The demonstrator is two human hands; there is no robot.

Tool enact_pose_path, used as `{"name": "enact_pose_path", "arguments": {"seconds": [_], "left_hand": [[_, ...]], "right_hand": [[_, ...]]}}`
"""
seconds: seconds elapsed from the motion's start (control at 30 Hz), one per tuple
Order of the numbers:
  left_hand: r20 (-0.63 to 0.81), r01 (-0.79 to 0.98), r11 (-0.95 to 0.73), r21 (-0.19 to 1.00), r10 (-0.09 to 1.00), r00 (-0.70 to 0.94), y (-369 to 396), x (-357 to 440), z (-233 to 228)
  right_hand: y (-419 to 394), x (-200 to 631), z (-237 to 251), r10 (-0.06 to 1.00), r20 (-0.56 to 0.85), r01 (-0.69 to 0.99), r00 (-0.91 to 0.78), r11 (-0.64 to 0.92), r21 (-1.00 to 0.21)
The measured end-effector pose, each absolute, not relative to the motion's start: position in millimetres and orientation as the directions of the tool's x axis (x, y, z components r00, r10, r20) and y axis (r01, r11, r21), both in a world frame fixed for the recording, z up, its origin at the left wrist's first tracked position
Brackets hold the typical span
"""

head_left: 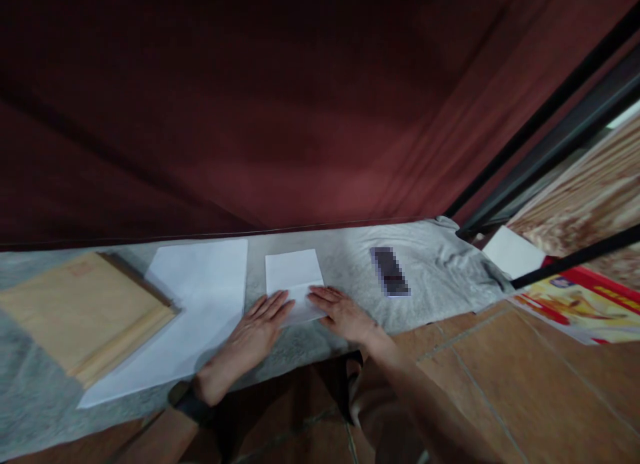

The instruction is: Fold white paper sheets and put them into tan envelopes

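Note:
A small sheet of white paper with a crease across it lies in front of me on a grey cloth. My left hand rests on its lower left edge, fingers stretched out flat. On the lower right edge lies my right hand, its fingers also extended and pressing the paper down. Neither hand grasps anything. Left of the small paper is a larger white sheet, partly covered by a stack of brown envelopes.
The grey cloth runs along a dark red curtain. A phone-like object, blurred by pixels, lies to the right. Dark metal bars, a white box-like item and a red and yellow package are farther right, beside floor tiles.

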State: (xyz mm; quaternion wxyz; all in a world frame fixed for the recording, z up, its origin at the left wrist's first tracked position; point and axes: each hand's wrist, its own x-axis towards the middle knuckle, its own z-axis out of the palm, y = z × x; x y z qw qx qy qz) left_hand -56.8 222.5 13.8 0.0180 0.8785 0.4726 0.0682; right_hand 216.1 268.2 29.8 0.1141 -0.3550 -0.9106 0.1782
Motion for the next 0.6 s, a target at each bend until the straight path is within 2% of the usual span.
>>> {"name": "enact_pose_path", "arguments": {"seconds": [0.17, 0.27, 0.33, 0.43, 0.5, 0.6], "left_hand": [[0.149, 0.816, -0.577, 0.03, 0.81, 0.568, 220.7, -59.7, 6.8], [0.18, 0.807, -0.591, 0.002, 0.793, 0.581, 222.7, -60.4, 4.2], [0.207, 0.806, -0.591, -0.022, 0.786, 0.582, 224.2, -59.3, 1.7], [0.254, 0.804, -0.593, -0.031, 0.774, 0.58, 225.1, -57.3, -3.6], [0.274, 0.802, -0.597, -0.012, 0.77, 0.577, 224.7, -56.6, -6.8], [0.278, 0.8, -0.599, 0.0, 0.769, 0.576, 223.8, -56.4, -9.7]], "right_hand": [[280.9, 227.1, 47.0, 0.703, -0.04, 0.577, -0.71, 0.548, -0.606], [288.1, 208.2, 52.2, 0.783, 0.012, 0.589, -0.622, 0.478, -0.652], [290.8, 188.8, 47.1, 0.766, 0.075, 0.592, -0.638, 0.551, -0.589], [291.4, 166.9, 30.4, 0.718, 0.101, 0.643, -0.688, 0.669, -0.373], [291.8, 162.3, 19.6, 0.722, 0.1, 0.68, -0.685, 0.682, -0.268], [297.2, 166.5, 10.2, 0.765, 0.111, 0.74, -0.634, 0.642, -0.2]]}}
